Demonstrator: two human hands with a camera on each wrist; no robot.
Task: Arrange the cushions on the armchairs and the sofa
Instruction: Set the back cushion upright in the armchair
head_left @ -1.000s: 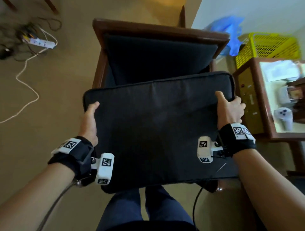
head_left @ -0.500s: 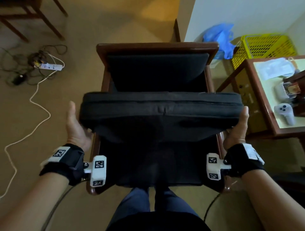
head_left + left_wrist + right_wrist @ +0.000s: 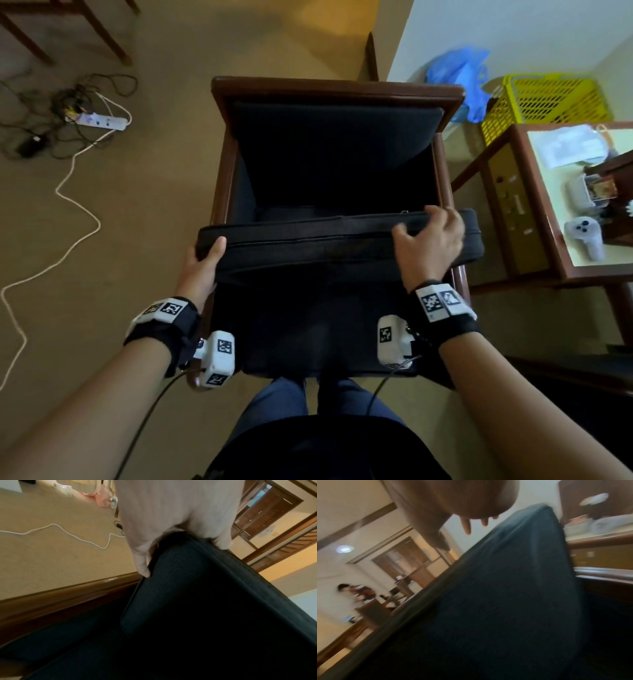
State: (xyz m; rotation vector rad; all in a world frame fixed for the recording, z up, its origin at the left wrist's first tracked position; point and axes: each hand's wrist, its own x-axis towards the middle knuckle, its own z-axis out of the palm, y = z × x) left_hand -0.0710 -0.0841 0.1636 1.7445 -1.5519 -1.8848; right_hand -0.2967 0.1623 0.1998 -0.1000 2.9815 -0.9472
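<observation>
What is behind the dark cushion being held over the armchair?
Behind the held cushion stands the armchair's back cushion, upright against the wooden backrest. The seat below is mostly hidden by the held cushion and deep shadow.

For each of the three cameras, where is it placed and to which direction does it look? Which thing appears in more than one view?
Head: worn on the head, looking down at the armchair; both forearms, left hand, right hand, legs show.
Left wrist: looks along the left hand gripping the cushion corner, floor beyond.
Right wrist: looks along the right hand, fingers above the cushion; blurred.
Shared: the dark cushion appears in all three views.
</observation>
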